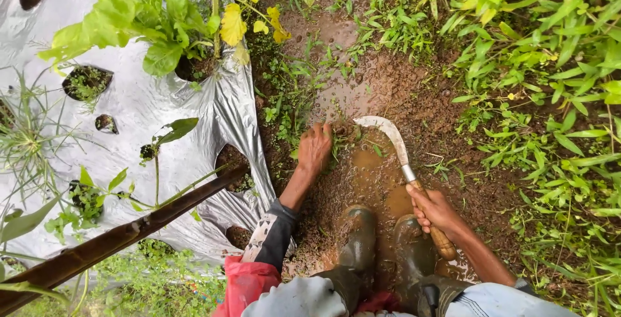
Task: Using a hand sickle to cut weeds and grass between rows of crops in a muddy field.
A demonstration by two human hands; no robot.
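1. Right hand: grip clenched around the wooden handle of a sickle. Handle end sticks out below the fist, toward the person.
2. Sickle: metal ferrule just above the fist, curved blade arcs up and left, tip ends near the left hand. Blade is muddy and lies low over the wet soil; can't tell if it touches the ground.
3. Left hand: palm down, fingers closed onto a small clump of weeds at the edge of the muddy patch. Grip is grasping the clump; how firmly, can't tell.
4. Weed clump sits between the left hand and the blade tip, just beside both.
5. Ground: bare, waterlogged mud path with a brown puddle between the hands. Two muddy rubber boots stand at the near end of it, side by side, between the forearms.
6. Left of the path: silver plastic mulch sheet with round planting holes, leafy green plant growing out of one. A dark wooden stake lies slanted across the sheet.
7. Right of the path: dense low grass and weeds, well apart from the right hand.
8. Left sleeve: dark patterned cuff, red fabric near the elbow.
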